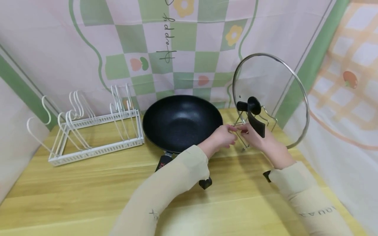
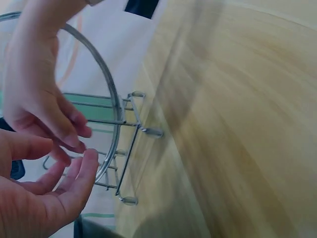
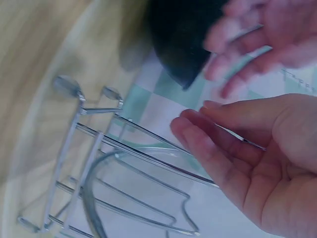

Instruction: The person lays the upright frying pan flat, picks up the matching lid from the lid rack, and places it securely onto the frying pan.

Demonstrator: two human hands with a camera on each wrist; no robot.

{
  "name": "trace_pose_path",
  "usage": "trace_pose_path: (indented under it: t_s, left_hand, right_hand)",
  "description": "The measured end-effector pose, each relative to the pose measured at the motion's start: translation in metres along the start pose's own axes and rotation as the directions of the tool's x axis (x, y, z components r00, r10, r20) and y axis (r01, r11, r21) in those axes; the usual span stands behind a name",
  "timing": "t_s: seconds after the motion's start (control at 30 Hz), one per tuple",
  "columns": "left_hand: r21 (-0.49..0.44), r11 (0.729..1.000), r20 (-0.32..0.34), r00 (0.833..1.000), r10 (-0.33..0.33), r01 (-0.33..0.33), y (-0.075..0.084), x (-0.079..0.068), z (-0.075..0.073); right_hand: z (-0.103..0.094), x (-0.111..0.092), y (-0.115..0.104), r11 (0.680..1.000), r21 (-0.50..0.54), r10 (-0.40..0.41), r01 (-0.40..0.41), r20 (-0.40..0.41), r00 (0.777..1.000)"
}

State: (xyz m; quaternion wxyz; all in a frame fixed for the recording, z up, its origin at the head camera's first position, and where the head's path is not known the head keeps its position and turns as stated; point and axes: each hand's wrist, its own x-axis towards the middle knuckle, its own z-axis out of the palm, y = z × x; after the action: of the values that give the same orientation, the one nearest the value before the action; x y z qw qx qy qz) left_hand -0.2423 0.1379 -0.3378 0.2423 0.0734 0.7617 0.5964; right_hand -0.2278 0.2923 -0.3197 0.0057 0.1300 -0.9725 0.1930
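Note:
In the head view my left hand (image 1: 225, 136) and right hand (image 1: 255, 136) meet at the fingertips, beside a small silver wire rack (image 1: 243, 144). A large glass lid (image 1: 304, 95) with a metal rim stands upright in that rack, its black handle (image 1: 254, 108) facing me. The left wrist view shows the left hand (image 2: 49, 198) with extended, slightly bent fingers and nothing in it. Loosely bent fingers of the right hand (image 3: 267, 158) appear in front of the rack's wires, with no held object visible. Left of the hands sits a black wok (image 1: 183, 124).
A white pan rack (image 1: 97, 152) with upright curved dividers stands on the left of the wooden table (image 1: 88, 196). The wok's handle (image 1: 163, 161) points toward me, partly under the left sleeve. A patterned cloth (image 1: 183, 39) hangs behind.

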Motion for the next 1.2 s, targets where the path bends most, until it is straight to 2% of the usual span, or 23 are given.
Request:
trace_pose_path:
  t_s: [0.1, 0.2, 0.33, 0.4, 0.5, 0.57, 0.77, 0.9, 1.03, 1.2]
  left_hand:
    - [0.029, 1.0, 0.004, 1.0, 0.002, -0.003, -0.002, 0.001, 0.002]
    - [0.048, 0.999, 0.021, 1.0, 0.006, -0.007, -0.001, 0.003, 0.004]
    - [0.12, 0.992, 0.09, 0.995, 0.037, -0.048, 0.0, 0.008, 0.007]
    - [0.186, 0.979, 0.124, 0.99, 0.061, -0.083, 0.0, 0.012, 0.008]
    - [0.283, 0.949, 0.136, 0.985, 0.106, -0.141, -0.002, 0.016, 0.012]
    - [0.347, 0.925, 0.126, 0.985, 0.115, -0.153, -0.005, 0.018, 0.015]
    - [0.436, 0.888, 0.104, 0.988, 0.111, -0.146, -0.011, 0.022, 0.021]
    - [0.502, 0.853, 0.082, 0.99, 0.117, -0.142, -0.013, 0.025, 0.027]
    - [0.532, 0.838, 0.054, 0.993, 0.109, -0.121, -0.016, 0.028, 0.034]
    - [0.536, 0.838, 0.018, 0.994, 0.11, -0.103, -0.021, 0.033, 0.037]
  right_hand:
    - [-0.007, -0.005, -0.002, 1.0, -0.001, 0.018, -0.018, 0.023, 1.0]
    - [-0.014, -0.011, -0.003, 0.999, 0.033, 0.017, -0.017, 0.004, 1.0]
    - [-0.021, -0.02, -0.003, 0.999, 0.027, -0.025, 0.026, -0.037, 0.999]
    - [-0.023, -0.022, -0.003, 0.998, -0.018, -0.053, 0.052, -0.066, 0.996]
    - [-0.025, -0.025, -0.004, 0.994, -0.088, -0.079, 0.071, -0.094, 0.992]
    - [-0.027, -0.026, -0.005, 0.993, -0.108, -0.066, 0.054, -0.116, 0.991]
    - [-0.034, -0.033, -0.008, 0.995, -0.101, -0.028, 0.009, -0.193, 0.981]
    - [-0.04, -0.033, -0.015, 0.995, -0.093, 0.014, -0.037, -0.236, 0.972]
    - [-0.047, -0.03, -0.019, 0.996, -0.043, 0.068, -0.08, -0.231, 0.971]
    - [-0.056, -0.022, -0.023, 0.997, -0.011, 0.077, -0.079, -0.155, 0.985]
